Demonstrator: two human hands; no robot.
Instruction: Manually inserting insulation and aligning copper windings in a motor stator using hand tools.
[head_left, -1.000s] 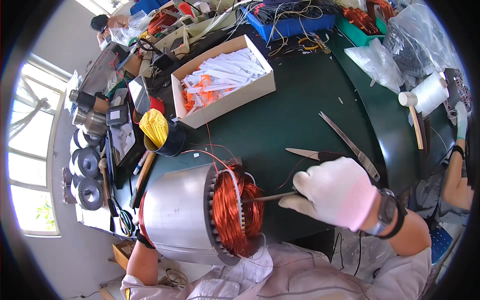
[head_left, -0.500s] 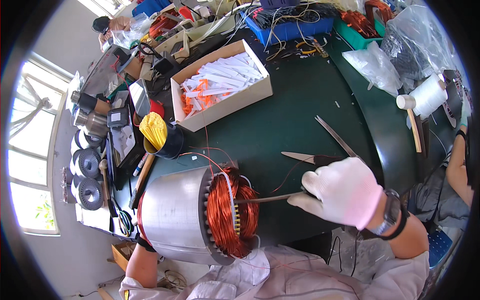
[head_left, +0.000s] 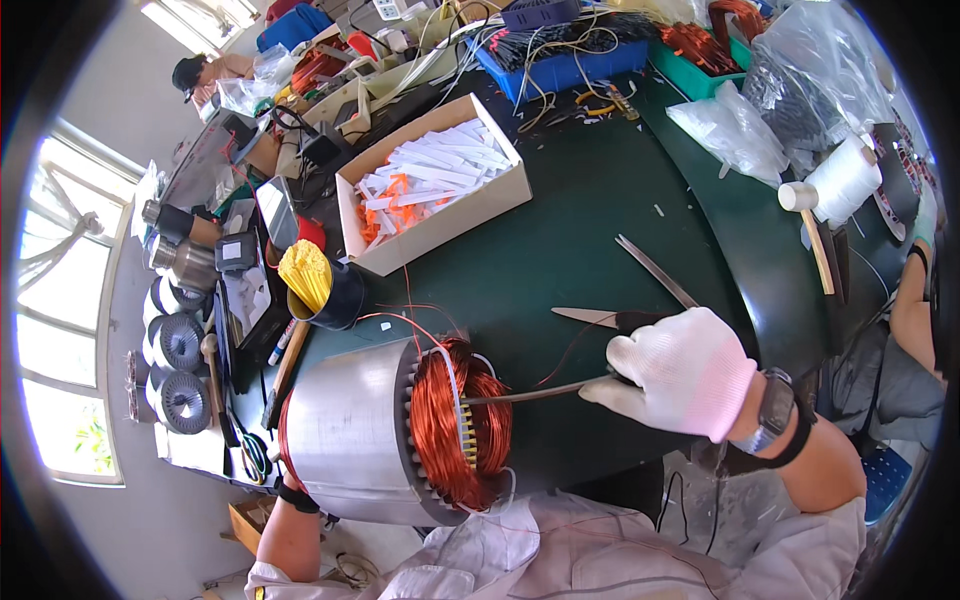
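A steel stator core [head_left: 350, 430] wound with copper wire coils [head_left: 445, 425] lies on its side at the near edge of the bench. My right hand [head_left: 680, 375], in a white glove, is closed on a thin flat metal strip [head_left: 530, 394]. The strip's far tip meets the coil end beside the slots with yellow slips [head_left: 468, 440]. My left forearm [head_left: 290, 540] reaches up to the core's left end; the hand is hidden behind the core. Two pointed metal blades [head_left: 655, 271] lie just beyond my right hand, their handles partly covered. Loose copper leads rise from the coils.
A carton [head_left: 455, 225] of white and orange strips stands beyond the core. Left of it are a dark cup [head_left: 345, 300] of yellow sticks and a wooden-handled hammer [head_left: 287, 370]. A white thread spool [head_left: 845, 180] sits right. Another person's arm [head_left: 912, 310] shows at the right edge.
The whole view has shifted slightly. My right hand keeps hold of the strip, whose tip stays at the coil end; the core stays in place.
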